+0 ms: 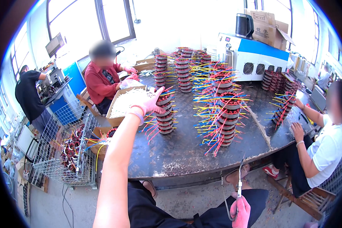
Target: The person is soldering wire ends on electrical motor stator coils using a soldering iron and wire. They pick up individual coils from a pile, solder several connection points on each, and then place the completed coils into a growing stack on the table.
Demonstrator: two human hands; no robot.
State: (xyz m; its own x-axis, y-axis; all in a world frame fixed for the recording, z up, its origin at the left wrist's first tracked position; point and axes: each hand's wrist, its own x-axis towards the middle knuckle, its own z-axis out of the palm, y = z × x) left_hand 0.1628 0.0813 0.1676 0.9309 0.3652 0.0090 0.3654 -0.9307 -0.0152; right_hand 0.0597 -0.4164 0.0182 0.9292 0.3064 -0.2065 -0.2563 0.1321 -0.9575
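My left hand [149,102], in a pink glove, reaches out to a short stack of wound motor stators [165,118] on the dark table. Its fingers and thumb grip the stack's upper left side. Red, yellow and blue wire ends stick out around the stack. Low in front of my lap, my right hand [241,212], gloved in pink too, is closed around a slim metal tool [239,184] with a long pointed tip and curved handles. The tool points up, apart from the stators. To the right of my left hand stands a taller stator stack [228,121] with bristling wires.
More stator stacks [184,72] stand farther back, another [284,108] at right. A box of white pieces [126,99] sits left of my arm. A wire basket [64,167] holds stators. One co-worker [106,81] sits at far left, another [315,148] at right. A blue-white machine [254,57] stands behind.
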